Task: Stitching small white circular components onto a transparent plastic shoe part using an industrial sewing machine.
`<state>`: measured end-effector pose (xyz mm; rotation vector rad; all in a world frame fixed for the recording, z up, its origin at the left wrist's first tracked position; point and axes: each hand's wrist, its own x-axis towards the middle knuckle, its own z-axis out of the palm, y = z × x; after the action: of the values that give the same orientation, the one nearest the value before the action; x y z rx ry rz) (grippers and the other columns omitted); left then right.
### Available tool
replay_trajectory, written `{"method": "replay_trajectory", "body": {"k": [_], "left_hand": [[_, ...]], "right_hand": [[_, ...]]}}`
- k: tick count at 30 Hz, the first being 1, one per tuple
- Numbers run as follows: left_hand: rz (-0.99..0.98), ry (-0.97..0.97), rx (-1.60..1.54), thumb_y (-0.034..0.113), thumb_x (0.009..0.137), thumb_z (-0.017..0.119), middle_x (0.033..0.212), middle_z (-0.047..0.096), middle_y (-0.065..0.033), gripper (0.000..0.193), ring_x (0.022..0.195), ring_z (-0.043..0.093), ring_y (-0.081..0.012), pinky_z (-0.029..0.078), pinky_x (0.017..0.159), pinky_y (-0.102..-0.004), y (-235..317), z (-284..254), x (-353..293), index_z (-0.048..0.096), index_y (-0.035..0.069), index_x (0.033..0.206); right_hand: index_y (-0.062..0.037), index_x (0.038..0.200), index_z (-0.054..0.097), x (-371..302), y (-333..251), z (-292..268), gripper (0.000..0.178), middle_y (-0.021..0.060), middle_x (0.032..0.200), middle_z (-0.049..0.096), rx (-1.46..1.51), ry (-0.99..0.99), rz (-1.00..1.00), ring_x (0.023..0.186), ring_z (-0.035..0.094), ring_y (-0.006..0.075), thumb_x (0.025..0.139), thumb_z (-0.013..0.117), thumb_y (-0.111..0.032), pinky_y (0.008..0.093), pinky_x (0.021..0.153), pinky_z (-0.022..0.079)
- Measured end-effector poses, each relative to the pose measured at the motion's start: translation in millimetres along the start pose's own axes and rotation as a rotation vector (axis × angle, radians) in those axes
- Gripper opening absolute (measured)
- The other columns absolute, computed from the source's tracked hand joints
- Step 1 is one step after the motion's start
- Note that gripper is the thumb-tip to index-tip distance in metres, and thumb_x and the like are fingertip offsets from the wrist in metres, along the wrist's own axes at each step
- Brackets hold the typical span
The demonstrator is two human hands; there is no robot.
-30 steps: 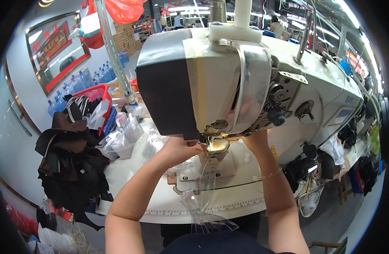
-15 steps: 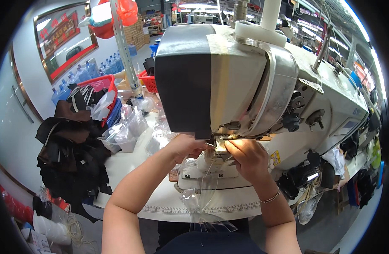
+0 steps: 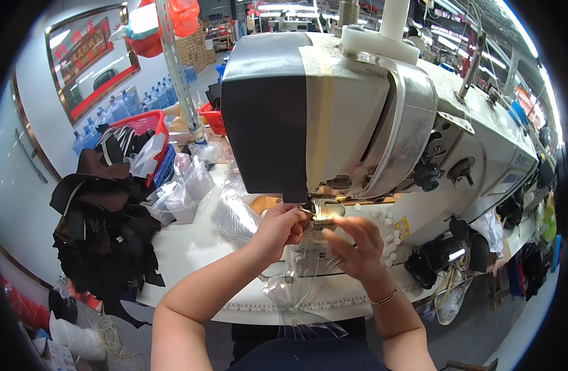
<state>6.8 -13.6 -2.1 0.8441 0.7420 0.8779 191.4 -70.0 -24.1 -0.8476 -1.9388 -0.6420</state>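
A sewing machine with a grey and white head [image 3: 268, 123] stands in front of me, its lamp lighting the needle area [image 3: 321, 213]. My left hand [image 3: 281, 232] is closed in a pinch left of the needle, at a small shiny metal part; what its fingers hold is too small to name. My right hand [image 3: 358, 247] is off to the right of the lit spot, index finger stretched and blurred. A slim, two-pronged metal tool [image 3: 334, 262] sticks out below its curled fingers. Clear plastic sheeting [image 3: 290, 290] hangs from the machine bed over the table's front edge.
Dark cut pieces [image 3: 105, 229] pile up at the left, before a red basket [image 3: 154, 123]. Clear plastic bags [image 3: 185, 185] lie behind my left arm. Small white discs [image 3: 392, 247] are scattered right of the needle. A ruler strip [image 3: 247, 307] runs along the table's front edge.
My right hand has drawn back from the needle area, toward me, with its fingers lifting apart. My left hand has shifted slightly lower and stays beside the needle.
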Motion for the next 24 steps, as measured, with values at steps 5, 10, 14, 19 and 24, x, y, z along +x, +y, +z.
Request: {"method": "replay_trajectory", "body": {"k": [5,10,14,19,24], "left_hand": [[-0.012,0.092,0.160,0.017,0.082,0.055,0.071,0.057,-0.0032,0.014,0.055,0.056,-0.0105,0.045,0.051,-0.0202,12,-1,2,0.057,0.003,0.082],[0.070,0.049,0.148,0.014,0.081,0.056,0.070,0.056,-0.0030,0.012,0.054,0.053,-0.0086,0.045,0.051,-0.0195,-6,-9,3,0.056,0.002,0.080],[0.145,0.127,0.047,0.012,0.082,0.057,0.069,0.055,-0.0017,0.009,0.052,0.048,-0.0058,0.041,0.049,-0.0178,-19,-1,0,0.056,0.004,0.078],[0.208,0.237,-0.033,0.011,0.081,0.060,0.069,0.055,-0.0009,0.009,0.052,0.047,-0.0059,0.039,0.050,-0.0190,-23,16,-14,0.057,0.002,0.081],[0.217,0.259,-0.019,0.013,0.081,0.061,0.073,0.057,-0.0022,0.014,0.057,0.054,-0.0083,0.042,0.054,-0.0198,-28,24,-25,0.058,0.000,0.085]], "right_hand": [[-0.0153,0.086,0.064,1,-7,-2,0.016,-0.0037,0.097,0.064,-0.058,0.013,-0.091,0.098,0.054,0.0164,0.071,0.064,-0.012,0.0234,0.060,0.041],[-0.0129,0.085,0.064,10,2,-17,0.016,-0.0023,0.094,0.065,0.039,-0.060,-0.060,0.095,0.056,0.0171,0.069,0.064,-0.011,0.0249,0.062,0.043],[-0.0118,0.082,0.062,13,8,-19,0.015,-0.0020,0.094,0.064,0.024,-0.094,-0.073,0.093,0.056,0.0172,0.067,0.065,-0.010,0.0256,0.061,0.044],[-0.0127,0.080,0.060,25,24,-21,0.016,-0.0050,0.093,0.064,0.061,-0.130,-0.059,0.089,0.057,0.0170,0.065,0.064,-0.007,0.0278,0.062,0.048],[-0.0142,0.080,0.062,29,51,-19,0.025,-0.0010,0.072,0.062,0.124,-0.189,0.036,0.063,0.055,0.0188,0.059,0.062,-0.001,0.0284,0.057,0.047]]}}
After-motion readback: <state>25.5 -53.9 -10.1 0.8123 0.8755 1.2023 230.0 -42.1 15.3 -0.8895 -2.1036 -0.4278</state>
